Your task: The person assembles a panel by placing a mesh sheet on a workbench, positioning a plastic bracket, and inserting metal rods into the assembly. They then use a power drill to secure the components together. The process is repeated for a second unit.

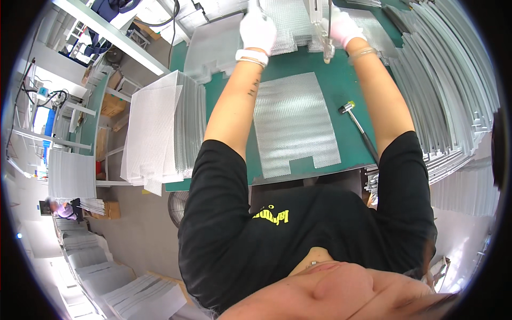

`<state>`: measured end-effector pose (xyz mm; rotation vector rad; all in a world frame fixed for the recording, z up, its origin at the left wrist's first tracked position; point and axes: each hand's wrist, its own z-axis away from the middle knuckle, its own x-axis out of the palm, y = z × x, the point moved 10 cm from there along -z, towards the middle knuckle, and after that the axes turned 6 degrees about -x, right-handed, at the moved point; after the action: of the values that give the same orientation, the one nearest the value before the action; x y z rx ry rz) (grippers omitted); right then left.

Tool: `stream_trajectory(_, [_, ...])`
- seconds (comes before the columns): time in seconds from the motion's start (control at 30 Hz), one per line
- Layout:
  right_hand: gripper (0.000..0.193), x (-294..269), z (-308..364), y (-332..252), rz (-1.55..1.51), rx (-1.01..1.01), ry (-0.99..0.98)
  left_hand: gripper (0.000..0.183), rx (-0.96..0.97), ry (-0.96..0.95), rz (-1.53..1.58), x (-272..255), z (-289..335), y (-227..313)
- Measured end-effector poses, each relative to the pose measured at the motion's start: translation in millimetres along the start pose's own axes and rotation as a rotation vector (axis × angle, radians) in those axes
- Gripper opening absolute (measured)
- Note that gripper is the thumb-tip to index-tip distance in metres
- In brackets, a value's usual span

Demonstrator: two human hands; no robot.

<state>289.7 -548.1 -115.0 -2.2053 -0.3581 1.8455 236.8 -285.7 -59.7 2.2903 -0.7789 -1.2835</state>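
Note:
Both my arms reach to the far side of the green table. My left hand, in a white glove, is closed at the top edge of the view; what it grips is not clear. My right hand, also gloved, closes around a narrow silvery metal bar-like piece held upright, its lower end near the table. Between my forearms lies a silvery mesh sheet with a notch in its near edge. A hammer with a black grip rests to its right.
Stacked mesh sheets stand at the table's left edge, with more sheets at the far left. Tall stacks of metal-edged panels line the right side. A floor fan stands below the table. Another person is far left.

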Motion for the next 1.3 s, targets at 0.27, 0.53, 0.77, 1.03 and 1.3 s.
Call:
stream_trajectory(0.27, [0.06,-63.7,30.3,0.4,-0.484,-0.4,0.393,0.054,-0.354,-0.215,1.38,-15.5,15.4,-53.7])
stream_trajectory(0.53, [0.054,-80.9,241.8,-59.4,-0.228,-0.563,0.38,0.054,-0.253,-0.007,0.197,-112.9,226.1,-11.4])
stream_trajectory(0.77, [0.053,32.8,332.8,-17.5,-0.498,-0.325,0.022,0.062,-0.452,-0.182,0.057,-73.0,362.7,-60.6])
stream_trajectory(1.03, [0.052,72.0,323.0,-13.7,-0.423,-0.314,-0.014,0.065,-0.471,-0.257,-0.051,-47.1,359.4,-88.8])
stream_trajectory(1.3, [0.054,103.2,327.1,-4.8,-0.285,-0.305,-0.04,0.07,-0.381,-0.246,-0.206,-38.0,361.1,-92.5])
